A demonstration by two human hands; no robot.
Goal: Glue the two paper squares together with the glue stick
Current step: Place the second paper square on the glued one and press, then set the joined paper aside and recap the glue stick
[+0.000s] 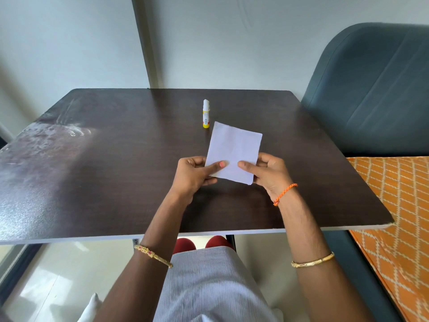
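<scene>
The dark table (pixel 116 170) filled most of the view, with the white paper (pixel 234 152) held just above its middle. The left hand (pixel 192 175) and right hand (pixel 269 173) each pinched a near corner, thumbs on top — whether one square or two stacked, I could not tell. The glue stick (pixel 206 113) stood upright and capped just beyond the paper's far edge. This looked like the pressing or aligning step; next would likely call for firm smoothing along the edges.

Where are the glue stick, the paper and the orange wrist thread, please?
glue stick (pixel 206 113), head view, middle of its tube.
paper (pixel 234 151), head view, centre of the sheet.
orange wrist thread (pixel 285 194), head view, braid on right wrist.
</scene>
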